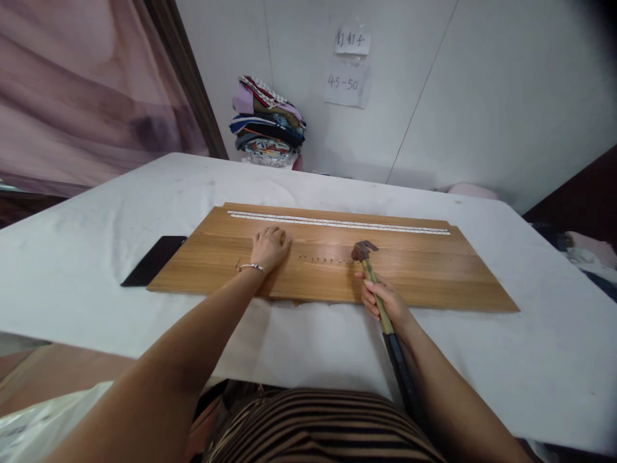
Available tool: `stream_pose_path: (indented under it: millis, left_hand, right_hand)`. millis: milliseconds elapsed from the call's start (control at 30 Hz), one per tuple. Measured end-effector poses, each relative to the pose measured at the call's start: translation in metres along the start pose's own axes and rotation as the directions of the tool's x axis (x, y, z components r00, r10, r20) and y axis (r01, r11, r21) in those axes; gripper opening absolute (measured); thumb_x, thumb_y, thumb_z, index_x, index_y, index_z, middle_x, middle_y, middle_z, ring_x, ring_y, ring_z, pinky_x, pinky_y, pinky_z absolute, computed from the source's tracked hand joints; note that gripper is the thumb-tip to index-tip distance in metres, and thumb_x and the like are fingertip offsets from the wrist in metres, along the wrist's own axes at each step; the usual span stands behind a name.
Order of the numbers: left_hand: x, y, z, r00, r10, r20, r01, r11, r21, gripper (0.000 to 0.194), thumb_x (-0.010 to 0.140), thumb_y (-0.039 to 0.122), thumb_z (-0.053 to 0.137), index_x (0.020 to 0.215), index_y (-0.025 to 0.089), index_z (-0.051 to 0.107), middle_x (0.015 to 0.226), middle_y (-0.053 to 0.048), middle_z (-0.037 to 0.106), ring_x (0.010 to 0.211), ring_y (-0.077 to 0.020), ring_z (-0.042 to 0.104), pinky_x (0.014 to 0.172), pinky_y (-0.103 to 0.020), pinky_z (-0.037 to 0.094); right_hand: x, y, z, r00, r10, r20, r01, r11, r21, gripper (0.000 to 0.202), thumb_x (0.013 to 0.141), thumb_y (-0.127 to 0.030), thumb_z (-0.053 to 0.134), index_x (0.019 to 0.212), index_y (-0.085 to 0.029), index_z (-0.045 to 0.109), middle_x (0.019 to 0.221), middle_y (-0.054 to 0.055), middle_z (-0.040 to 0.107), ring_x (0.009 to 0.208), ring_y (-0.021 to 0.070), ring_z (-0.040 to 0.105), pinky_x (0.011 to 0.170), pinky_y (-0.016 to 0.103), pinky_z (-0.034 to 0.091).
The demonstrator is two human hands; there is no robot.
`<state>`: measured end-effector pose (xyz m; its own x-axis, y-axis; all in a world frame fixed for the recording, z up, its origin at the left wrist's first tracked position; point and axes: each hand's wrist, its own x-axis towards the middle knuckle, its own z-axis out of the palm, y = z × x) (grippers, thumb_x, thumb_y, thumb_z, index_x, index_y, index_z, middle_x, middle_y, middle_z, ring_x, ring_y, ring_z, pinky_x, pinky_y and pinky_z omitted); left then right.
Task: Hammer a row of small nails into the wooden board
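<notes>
A wooden board (328, 283) with wood grain lies flat on the white-covered table. Along its middle runs a row of several small nails (318, 259), their heads showing above the wood. My right hand (385, 302) is wrapped round the handle of a claw hammer (383, 315); the rusty head rests at or just over the right end of the row. On the board left of the nails sits my left hand (270, 247), palm down with its fingers bent together; whatever is under the fingertips is hidden. A thin nail (237, 263) shows beside the left wrist.
Two white measuring strips (337, 223) lie along the board's far edge. A black flat tablet-like object (154, 260) is at the board's left end. Folded cloths (270, 122) are stacked at the table's back edge by the wall. A pink curtain (96, 83) hangs at left.
</notes>
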<state>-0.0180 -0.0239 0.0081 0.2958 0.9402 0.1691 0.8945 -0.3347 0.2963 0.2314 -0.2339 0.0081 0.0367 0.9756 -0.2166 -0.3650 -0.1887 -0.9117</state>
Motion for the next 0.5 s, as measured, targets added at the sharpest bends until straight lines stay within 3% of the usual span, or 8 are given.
stream_pose_path:
  millis: [500]
  left_hand:
    - [0.0012, -0.0040, 0.0030, 1.000, 0.006, 0.006, -0.006, 1.000, 0.008, 0.035, 0.098, 0.037, 0.045, 0.116, 0.021, 0.071, 0.143, -0.012, 0.062, 0.135, -0.0309, 0.051, 0.115, -0.047, 0.036]
  right_hand:
    - [-0.0003, 0.0009, 0.0003, 1.000, 0.022, -0.014, -0.022, 1.000, 0.004, 0.044, 0.076, -0.047, 0.078, 0.108, -0.020, 0.063, 0.053, -0.012, 0.044, 0.034, 0.0076, 0.033, 0.029, 0.019, 0.027]
